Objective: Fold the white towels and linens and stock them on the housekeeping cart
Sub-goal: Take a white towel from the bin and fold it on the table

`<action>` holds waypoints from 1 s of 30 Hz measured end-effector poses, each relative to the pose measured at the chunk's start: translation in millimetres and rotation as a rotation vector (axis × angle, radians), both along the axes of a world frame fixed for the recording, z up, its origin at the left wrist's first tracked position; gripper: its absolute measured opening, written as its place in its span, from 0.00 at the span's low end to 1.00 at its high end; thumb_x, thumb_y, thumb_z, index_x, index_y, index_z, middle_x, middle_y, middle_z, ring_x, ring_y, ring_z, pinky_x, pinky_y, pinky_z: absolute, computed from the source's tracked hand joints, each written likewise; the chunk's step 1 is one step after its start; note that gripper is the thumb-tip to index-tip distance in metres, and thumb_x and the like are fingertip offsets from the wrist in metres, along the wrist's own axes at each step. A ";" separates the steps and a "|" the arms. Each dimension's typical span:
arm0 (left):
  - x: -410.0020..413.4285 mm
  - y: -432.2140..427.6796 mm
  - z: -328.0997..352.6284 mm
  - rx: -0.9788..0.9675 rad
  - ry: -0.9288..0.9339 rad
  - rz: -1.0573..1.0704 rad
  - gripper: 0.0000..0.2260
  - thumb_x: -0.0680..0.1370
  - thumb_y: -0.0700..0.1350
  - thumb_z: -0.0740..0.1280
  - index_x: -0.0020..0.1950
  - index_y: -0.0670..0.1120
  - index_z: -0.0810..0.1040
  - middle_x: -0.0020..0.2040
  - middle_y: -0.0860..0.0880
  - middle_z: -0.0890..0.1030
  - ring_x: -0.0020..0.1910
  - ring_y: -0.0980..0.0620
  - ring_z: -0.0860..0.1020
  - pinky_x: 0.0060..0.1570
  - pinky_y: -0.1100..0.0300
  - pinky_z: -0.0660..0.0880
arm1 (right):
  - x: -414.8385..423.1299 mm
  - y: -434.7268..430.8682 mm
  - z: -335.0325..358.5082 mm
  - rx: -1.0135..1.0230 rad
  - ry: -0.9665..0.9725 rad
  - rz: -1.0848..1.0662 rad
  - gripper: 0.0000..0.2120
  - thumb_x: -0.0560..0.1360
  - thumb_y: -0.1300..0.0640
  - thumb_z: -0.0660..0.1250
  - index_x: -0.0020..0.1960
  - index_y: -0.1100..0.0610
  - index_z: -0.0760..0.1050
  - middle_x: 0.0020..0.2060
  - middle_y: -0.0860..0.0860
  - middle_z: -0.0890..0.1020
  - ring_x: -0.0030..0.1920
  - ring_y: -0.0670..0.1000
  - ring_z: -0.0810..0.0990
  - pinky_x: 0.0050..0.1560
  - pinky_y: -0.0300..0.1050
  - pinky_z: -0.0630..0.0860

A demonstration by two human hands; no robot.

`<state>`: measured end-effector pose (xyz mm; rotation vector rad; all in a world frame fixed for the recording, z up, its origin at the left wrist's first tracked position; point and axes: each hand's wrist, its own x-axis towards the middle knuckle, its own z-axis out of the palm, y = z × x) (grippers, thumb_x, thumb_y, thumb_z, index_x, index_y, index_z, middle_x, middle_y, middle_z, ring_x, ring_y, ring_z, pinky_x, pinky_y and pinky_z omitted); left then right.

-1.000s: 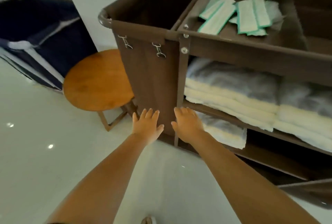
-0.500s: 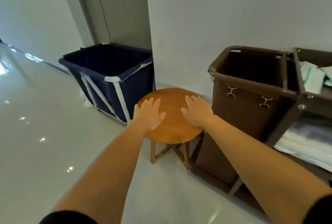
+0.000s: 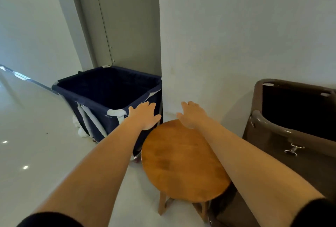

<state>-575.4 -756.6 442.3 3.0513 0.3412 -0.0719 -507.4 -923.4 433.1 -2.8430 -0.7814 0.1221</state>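
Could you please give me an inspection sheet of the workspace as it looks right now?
Surface: glossy pale floor; a round wooden stool stands between the navy hamper and the brown cart.
Job's things: cart shows only its dark bag end; hamper's contents not visible.
Clutter: white lumps at the hamper's foot, cannot tell what.
Grippers: left hand and right hand both open, fingers straight, holding nothing, stretched forward.
Cables: nothing seen.
Surroundings: white wall, grey door behind the hamper.
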 end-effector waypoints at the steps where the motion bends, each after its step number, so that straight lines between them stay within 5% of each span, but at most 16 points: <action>1: 15.5 11.6 5.3 -0.008 0.003 0.000 0.27 0.81 0.57 0.55 0.77 0.47 0.55 0.77 0.46 0.57 0.74 0.43 0.59 0.70 0.38 0.53 | 16.7 15.1 2.5 0.013 0.000 0.001 0.26 0.82 0.49 0.51 0.76 0.58 0.53 0.73 0.59 0.60 0.71 0.61 0.60 0.68 0.53 0.61; 8: 106.3 125.9 25.6 -0.087 0.015 0.060 0.26 0.81 0.56 0.56 0.75 0.45 0.58 0.74 0.45 0.61 0.69 0.41 0.65 0.65 0.45 0.63 | 114.3 143.3 9.9 -0.050 0.021 0.073 0.25 0.82 0.48 0.51 0.74 0.59 0.56 0.71 0.60 0.62 0.69 0.61 0.63 0.66 0.54 0.64; 30: 283.4 541.6 -74.3 -0.042 0.335 -0.028 0.26 0.80 0.53 0.58 0.76 0.47 0.57 0.73 0.45 0.63 0.67 0.43 0.68 0.63 0.48 0.66 | 271.0 530.2 -95.1 -0.125 0.258 -0.027 0.27 0.81 0.47 0.53 0.75 0.59 0.55 0.73 0.58 0.58 0.70 0.60 0.59 0.66 0.54 0.66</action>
